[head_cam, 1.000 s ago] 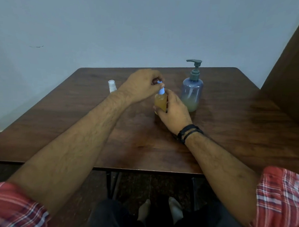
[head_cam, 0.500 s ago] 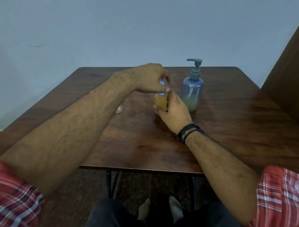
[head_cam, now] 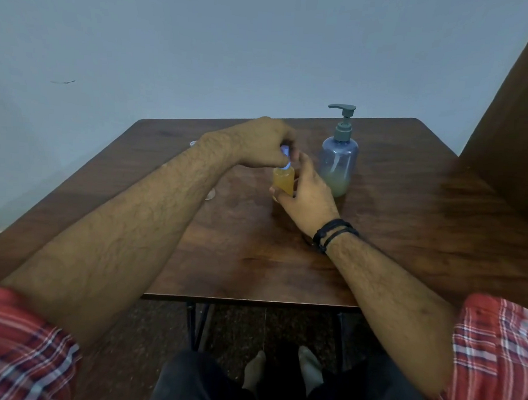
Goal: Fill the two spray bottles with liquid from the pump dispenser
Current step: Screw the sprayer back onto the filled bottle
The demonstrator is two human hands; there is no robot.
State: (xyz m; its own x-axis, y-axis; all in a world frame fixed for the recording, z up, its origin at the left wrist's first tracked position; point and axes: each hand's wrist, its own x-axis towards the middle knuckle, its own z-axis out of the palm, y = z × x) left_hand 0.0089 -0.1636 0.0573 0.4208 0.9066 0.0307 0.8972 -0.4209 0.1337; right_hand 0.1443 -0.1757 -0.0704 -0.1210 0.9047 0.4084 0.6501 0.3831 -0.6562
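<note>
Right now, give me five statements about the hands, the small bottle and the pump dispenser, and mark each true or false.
1. The right hand grips the small spray bottle of amber liquid. True.
2. The left hand presses the pump dispenser. False: it pinches the bottle's blue spray top.
3. The dispenser is full to its neck. False: liquid fills only its bottom part.
4. The dispenser stands upright on the wooden table. True.
5. The black wristbands are on the left wrist. False: on the right.
</note>
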